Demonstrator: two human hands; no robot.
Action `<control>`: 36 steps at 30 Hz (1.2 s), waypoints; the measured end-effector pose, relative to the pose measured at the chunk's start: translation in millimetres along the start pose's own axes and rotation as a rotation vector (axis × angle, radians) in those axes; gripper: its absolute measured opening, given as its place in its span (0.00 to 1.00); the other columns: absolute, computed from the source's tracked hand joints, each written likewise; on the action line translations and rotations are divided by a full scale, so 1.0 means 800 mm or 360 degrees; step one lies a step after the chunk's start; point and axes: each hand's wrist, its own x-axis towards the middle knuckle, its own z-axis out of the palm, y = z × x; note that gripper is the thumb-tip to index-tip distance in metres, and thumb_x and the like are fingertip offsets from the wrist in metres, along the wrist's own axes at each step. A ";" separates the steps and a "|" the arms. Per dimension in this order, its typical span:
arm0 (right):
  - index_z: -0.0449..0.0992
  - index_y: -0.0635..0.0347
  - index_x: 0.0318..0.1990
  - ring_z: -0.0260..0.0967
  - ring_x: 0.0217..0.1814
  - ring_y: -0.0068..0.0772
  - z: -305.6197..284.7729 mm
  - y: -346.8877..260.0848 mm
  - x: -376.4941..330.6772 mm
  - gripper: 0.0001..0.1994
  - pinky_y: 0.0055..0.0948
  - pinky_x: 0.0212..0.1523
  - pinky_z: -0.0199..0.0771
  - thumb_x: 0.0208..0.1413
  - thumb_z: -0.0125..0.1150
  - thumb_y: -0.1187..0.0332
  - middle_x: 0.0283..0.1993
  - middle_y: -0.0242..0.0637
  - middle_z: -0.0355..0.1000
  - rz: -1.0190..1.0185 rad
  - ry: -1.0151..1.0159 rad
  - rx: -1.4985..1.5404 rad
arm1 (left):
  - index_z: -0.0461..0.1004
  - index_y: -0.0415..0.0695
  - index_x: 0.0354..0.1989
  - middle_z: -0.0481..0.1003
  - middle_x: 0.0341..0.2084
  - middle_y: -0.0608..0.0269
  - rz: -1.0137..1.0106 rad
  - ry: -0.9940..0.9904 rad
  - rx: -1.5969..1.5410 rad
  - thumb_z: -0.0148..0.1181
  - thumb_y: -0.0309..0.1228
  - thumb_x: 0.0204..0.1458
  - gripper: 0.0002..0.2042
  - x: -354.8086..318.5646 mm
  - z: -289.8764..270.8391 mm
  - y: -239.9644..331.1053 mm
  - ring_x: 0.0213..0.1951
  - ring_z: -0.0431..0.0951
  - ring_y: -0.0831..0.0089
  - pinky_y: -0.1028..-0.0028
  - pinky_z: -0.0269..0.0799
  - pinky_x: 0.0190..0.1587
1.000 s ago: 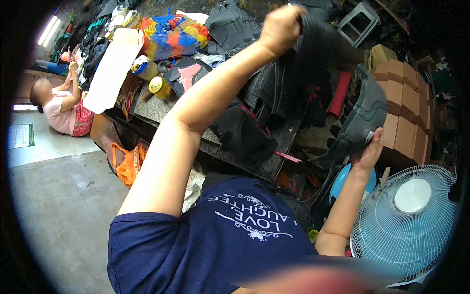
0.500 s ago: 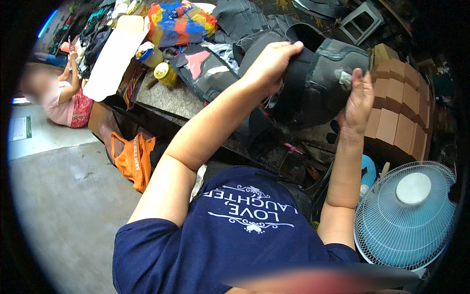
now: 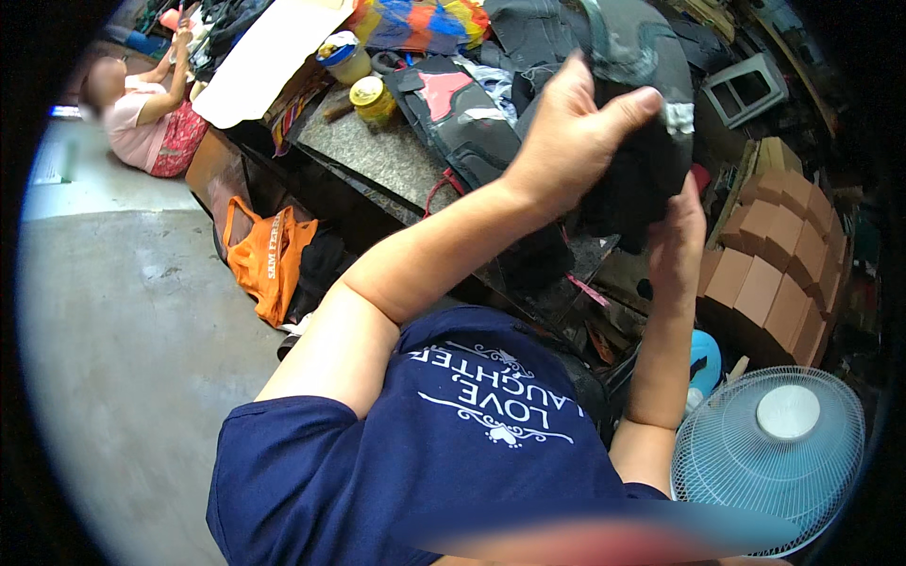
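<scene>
While the dark padded piece (image 3: 642, 160) is clamped between the left hand (image 3: 576, 132)'s fingers above and the right hand (image 3: 675, 236)'s fingers beneath, folding seems underway, and a firmer regrip is likely needed.

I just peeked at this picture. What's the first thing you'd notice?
Two bare hands up in the middle: the left hand and right hand grip a dark padded piece over a cluttered bench. A pale blue fan sits bottom right, an orange bag lies on the floor at left.
</scene>
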 end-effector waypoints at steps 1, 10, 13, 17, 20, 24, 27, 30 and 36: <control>0.61 0.68 0.63 0.67 0.59 0.30 0.008 0.003 -0.007 0.25 0.31 0.61 0.65 0.62 0.57 0.65 0.59 0.40 0.68 0.0212 -0.0014 0.0010 | 0.64 0.38 0.52 0.73 0.45 0.60 0.0085 -0.0004 -0.0047 0.62 0.25 0.53 0.20 -0.001 -0.014 0.011 0.46 0.73 0.75 0.74 0.69 0.53; 0.68 0.66 0.54 0.70 0.45 0.21 0.063 0.146 0.023 0.16 0.22 0.47 0.71 0.62 0.57 0.68 0.47 0.35 0.74 0.0786 -0.0345 -0.0273 | 0.38 0.37 0.71 0.41 0.69 0.34 0.0148 0.0912 0.1897 0.60 0.25 0.50 0.43 -0.047 -0.174 0.031 0.71 0.42 0.48 0.60 0.35 0.71; 0.69 0.66 0.50 0.70 0.43 0.22 0.059 0.166 0.031 0.14 0.23 0.45 0.71 0.62 0.57 0.66 0.44 0.35 0.74 0.0668 -0.0369 -0.0513 | 0.57 0.48 0.68 0.47 0.69 0.39 0.0798 0.0186 0.2528 0.65 0.35 0.48 0.37 -0.042 -0.190 0.013 0.70 0.44 0.43 0.52 0.40 0.70; 0.69 0.66 0.50 0.75 0.40 0.50 0.063 0.138 0.021 0.19 0.39 0.42 0.73 0.57 0.62 0.62 0.40 0.53 0.74 0.0425 -0.0353 -0.1180 | 0.77 0.57 0.51 0.62 0.64 0.57 0.0636 -0.0608 0.3043 0.61 0.52 0.47 0.23 -0.025 -0.204 -0.016 0.68 0.55 0.51 0.42 0.49 0.65; 0.61 0.57 0.62 0.72 0.52 0.48 0.075 0.109 -0.006 0.36 0.40 0.44 0.76 0.45 0.70 0.63 0.57 0.48 0.66 -0.0188 -0.0439 -0.1982 | 0.80 0.54 0.42 0.75 0.51 0.61 0.0225 -0.0412 0.2768 0.61 0.48 0.48 0.17 -0.024 -0.221 -0.035 0.59 0.69 0.53 0.44 0.58 0.61; 0.62 0.49 0.65 0.54 0.69 0.46 0.078 0.124 -0.020 0.39 0.45 0.66 0.56 0.42 0.70 0.58 0.66 0.40 0.58 -0.0897 -0.0738 -0.2003 | 0.80 0.55 0.42 0.75 0.51 0.60 0.0309 -0.0294 0.2714 0.59 0.43 0.50 0.14 -0.035 -0.243 -0.056 0.59 0.70 0.53 0.45 0.58 0.61; 0.65 0.38 0.64 0.34 0.78 0.46 0.077 0.168 -0.015 0.37 0.52 0.74 0.24 0.44 0.65 0.46 0.73 0.37 0.50 -0.0993 -0.0965 -0.2128 | 0.77 0.50 0.49 0.74 0.53 0.58 0.0328 -0.0221 0.2542 0.56 0.40 0.51 0.18 -0.042 -0.257 -0.065 0.60 0.68 0.52 0.45 0.54 0.63; 0.67 0.35 0.63 0.32 0.79 0.46 0.065 0.198 -0.011 0.33 0.51 0.75 0.21 0.46 0.64 0.46 0.74 0.36 0.48 -0.1035 -0.1044 -0.1981 | 0.75 0.47 0.52 0.74 0.54 0.57 0.0385 -0.0161 0.2296 0.55 0.38 0.51 0.20 -0.046 -0.265 -0.067 0.62 0.67 0.53 0.48 0.49 0.66; 0.67 0.37 0.62 0.34 0.78 0.47 0.057 0.186 -0.006 0.31 0.53 0.74 0.25 0.49 0.61 0.44 0.75 0.37 0.46 -0.0979 -0.1120 -0.1914 | 0.74 0.51 0.54 0.70 0.58 0.58 0.0016 -0.0285 0.2326 0.59 0.39 0.51 0.20 -0.036 -0.254 -0.047 0.66 0.61 0.53 0.46 0.45 0.67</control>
